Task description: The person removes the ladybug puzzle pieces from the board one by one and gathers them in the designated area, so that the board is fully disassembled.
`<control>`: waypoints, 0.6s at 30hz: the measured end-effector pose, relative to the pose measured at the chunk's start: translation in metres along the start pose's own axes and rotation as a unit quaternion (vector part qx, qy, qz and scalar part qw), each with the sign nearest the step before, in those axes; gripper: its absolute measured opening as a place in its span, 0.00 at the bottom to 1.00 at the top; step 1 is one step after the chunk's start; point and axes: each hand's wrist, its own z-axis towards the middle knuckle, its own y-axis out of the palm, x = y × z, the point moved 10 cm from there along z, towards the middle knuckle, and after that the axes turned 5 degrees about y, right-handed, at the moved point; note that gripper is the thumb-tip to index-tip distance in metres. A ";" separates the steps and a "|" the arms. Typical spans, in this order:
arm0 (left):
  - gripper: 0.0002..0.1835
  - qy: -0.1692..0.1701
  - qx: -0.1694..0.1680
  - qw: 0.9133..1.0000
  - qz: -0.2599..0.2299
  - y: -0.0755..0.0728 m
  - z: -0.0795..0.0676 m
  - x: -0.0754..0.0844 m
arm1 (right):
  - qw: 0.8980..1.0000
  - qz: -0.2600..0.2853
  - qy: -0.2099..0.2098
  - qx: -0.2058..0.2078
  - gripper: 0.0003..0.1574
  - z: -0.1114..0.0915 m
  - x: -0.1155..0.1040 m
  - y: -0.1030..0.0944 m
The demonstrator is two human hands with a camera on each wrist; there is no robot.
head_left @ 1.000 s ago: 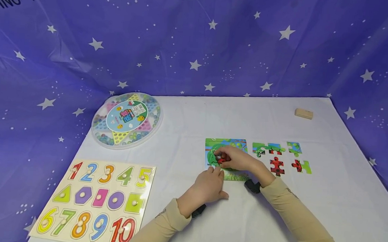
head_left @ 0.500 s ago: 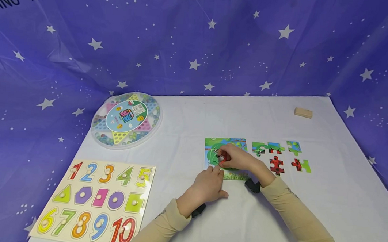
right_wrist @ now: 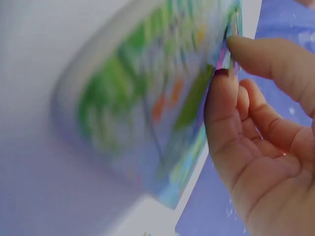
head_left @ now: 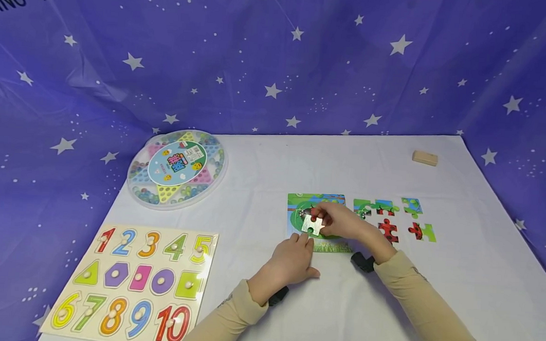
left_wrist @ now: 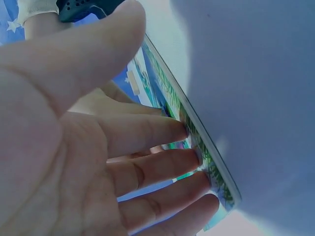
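A jigsaw board (head_left: 334,247) with a green leafy picture and a grass strip lies on the white table. My right hand (head_left: 346,223) is over it, pinching a jigsaw piece (head_left: 312,225) between thumb and fingers; glare whitens much of the piece in the head view. In the right wrist view the thumb (right_wrist: 266,56) and forefinger meet at the piece's edge. My left hand (head_left: 292,259) lies at the board's near left edge, fingers extended. Seen from the left wrist, its fingertips (left_wrist: 197,156) touch the board's grassy border (left_wrist: 197,132).
Right of the board lie several loose jigsaw pieces, among them a red one (head_left: 387,231) and a red-and-green one (head_left: 422,232). A wooden block (head_left: 425,158) sits at the back right. On the left are a round marble game box (head_left: 177,170) and a number-and-shape peg board (head_left: 130,286).
My right hand has turned the jigsaw piece, so a glossy whitish face now shows where red showed earlier. The right wrist has shifted slightly rightward. My left hand has stayed in place.
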 end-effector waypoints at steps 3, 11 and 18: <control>0.40 0.003 0.005 1.000 -0.005 0.000 0.001 0.000 | 1.000 0.030 0.008 0.002 0.20 -0.009 0.007 -0.012; 0.40 0.005 0.009 1.000 -0.016 -0.001 0.000 -0.001 | 0.995 0.072 0.062 0.010 0.23 -0.050 0.049 -0.049; 0.40 0.003 0.008 1.000 -0.027 0.000 0.000 -0.003 | 0.997 0.033 0.073 0.001 0.22 -0.075 0.068 -0.051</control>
